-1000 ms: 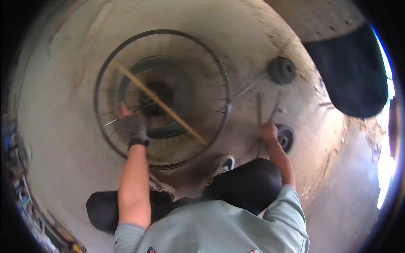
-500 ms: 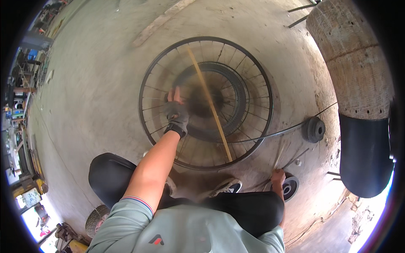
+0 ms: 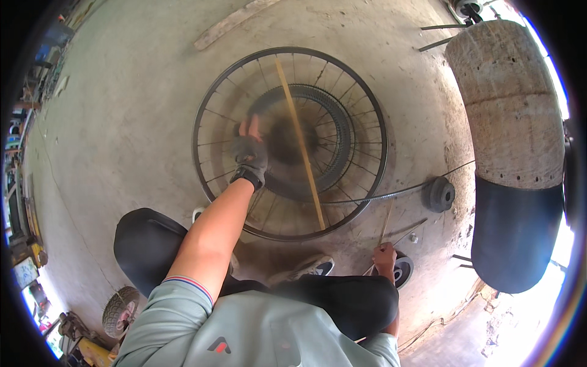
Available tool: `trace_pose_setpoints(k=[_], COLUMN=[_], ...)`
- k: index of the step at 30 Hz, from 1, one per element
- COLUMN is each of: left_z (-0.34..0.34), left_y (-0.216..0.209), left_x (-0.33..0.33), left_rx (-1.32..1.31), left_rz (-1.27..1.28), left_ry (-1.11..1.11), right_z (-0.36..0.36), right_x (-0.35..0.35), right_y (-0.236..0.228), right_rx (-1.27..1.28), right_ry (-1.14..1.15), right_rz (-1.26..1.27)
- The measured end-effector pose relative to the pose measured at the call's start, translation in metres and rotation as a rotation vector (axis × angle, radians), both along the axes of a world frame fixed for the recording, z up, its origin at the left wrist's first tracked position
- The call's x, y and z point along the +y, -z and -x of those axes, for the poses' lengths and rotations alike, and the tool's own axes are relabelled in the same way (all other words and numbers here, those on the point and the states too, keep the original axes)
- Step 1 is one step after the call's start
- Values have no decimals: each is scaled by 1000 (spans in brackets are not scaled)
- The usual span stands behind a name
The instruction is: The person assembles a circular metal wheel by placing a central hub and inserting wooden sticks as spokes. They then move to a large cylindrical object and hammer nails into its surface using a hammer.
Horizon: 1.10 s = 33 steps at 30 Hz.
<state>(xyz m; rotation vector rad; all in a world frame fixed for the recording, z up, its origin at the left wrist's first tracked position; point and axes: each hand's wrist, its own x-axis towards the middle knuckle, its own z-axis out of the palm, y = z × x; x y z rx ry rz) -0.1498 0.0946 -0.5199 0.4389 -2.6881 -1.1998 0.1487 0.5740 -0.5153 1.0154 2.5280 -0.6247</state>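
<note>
My left hand (image 3: 250, 151), in a dark fingerless glove, reaches over a large spoked wheel rim (image 3: 383, 144) lying flat on the floor. Its visible fingers are stretched out, close to a coiled black toothed strip (image 3: 347, 131) inside the rim. Part of the coil and the hub area are smeared by motion. A thin yellow slat (image 3: 295, 125) crosses the wheel. Bare and closed, my right hand (image 3: 384, 255) is low at the right, beside a grey pulley-like wheel (image 3: 402, 271). Thin sticks (image 3: 387, 223) run toward its fingers; what they hold is too small to tell.
From the coil the strip runs right, past a dark ribbed pulley (image 3: 439, 194). A big brown-and-black cylinder (image 3: 510, 104) stands along the right. A wooden board (image 3: 229, 25) lies on the concrete beyond the wheel. A small tyred wheel (image 3: 120, 312) is at lower left, clutter along the left edge.
The whole scene has shifted slightly left in the view. Relative to the rim, both hands stay almost in place. The coil's centre is blurred in both frames.
</note>
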Motion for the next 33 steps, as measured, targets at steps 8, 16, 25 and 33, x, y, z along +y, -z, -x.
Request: trace_pose_setpoints(k=[8, 16, 25, 33], left_z=[1, 2, 2, 9], left_y=[17, 8, 8, 71], left_x=[-1, 0, -1, -17], left_rx=[41, -69, 16, 95], left_rz=[139, 200, 173, 576], left_ry=[-3, -5, 8, 235], right_z=[134, 265, 338, 334], right_x=[-78, -212, -344, -372], right_y=[-169, -223, -115, -59], right_rx=[256, 643, 902, 906], right_ry=[-81, -708, -1135, -1103], right_rz=[552, 490, -40, 72])
